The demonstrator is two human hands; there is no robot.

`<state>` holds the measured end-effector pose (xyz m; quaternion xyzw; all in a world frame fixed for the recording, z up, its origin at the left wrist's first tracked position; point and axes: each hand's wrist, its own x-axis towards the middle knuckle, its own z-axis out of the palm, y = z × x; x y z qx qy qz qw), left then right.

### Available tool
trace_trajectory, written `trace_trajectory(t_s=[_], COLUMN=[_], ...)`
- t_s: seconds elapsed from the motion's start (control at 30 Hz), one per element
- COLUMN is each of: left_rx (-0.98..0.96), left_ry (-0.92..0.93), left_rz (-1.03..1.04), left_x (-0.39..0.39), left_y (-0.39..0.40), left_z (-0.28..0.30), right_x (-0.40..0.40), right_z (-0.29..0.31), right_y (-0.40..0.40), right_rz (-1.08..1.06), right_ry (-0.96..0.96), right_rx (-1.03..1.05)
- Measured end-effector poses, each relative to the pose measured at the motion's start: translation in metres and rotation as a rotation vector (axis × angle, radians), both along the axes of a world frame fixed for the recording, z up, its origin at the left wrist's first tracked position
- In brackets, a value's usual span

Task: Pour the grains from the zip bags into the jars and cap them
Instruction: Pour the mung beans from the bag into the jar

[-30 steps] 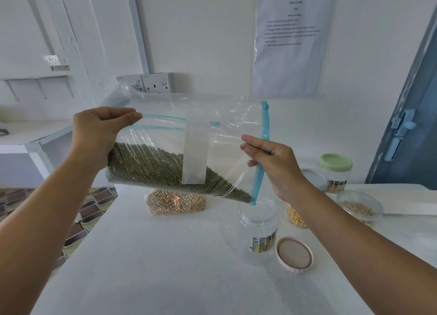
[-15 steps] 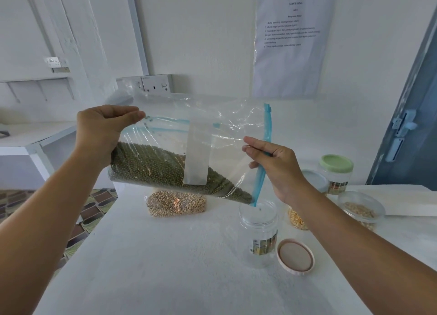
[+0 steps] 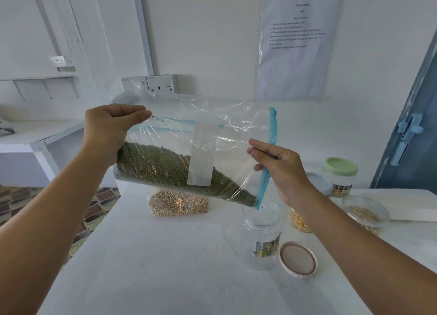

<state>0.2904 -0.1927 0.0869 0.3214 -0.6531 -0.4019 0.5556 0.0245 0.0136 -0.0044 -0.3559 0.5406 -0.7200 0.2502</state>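
A clear zip bag point(image 3: 184, 153) of small green grains hangs tilted in the air, its blue zip edge pointing down to the right. My left hand point(image 3: 108, 130) grips the bag's upper left corner. My right hand point(image 3: 281, 170) pinches the blue zip strip near its middle. The bag's lowest corner sits just above the mouth of an open clear jar point(image 3: 261, 234) on the white table point(image 3: 165, 267). No grains show in that jar. Its pinkish lid point(image 3: 298, 259) lies upturned beside it on the right.
A second bag of pale grains point(image 3: 178, 203) lies on the table behind the held bag. To the right stand a green-lidded jar point(image 3: 340, 176), a jar with yellow grains point(image 3: 299, 221) partly hidden by my right arm, and an open jar of tan grains point(image 3: 365, 211).
The bag has tipped slightly further, its lower corner now closer over the jar mouth. Both hands keep the same hold.
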Motion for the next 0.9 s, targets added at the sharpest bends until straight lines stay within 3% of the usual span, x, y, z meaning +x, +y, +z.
trace_trajectory(t_s=[0.9], left_rx=[-0.079], left_ry=[-0.024], left_rz=[-0.020], left_x=[-0.001], left_y=[-0.001], left_z=[0.013], right_x=[0.000], right_z=[-0.004], right_y=[-0.002], right_rz=[0.018], right_ry=[-0.032], right_rx=[-0.020])
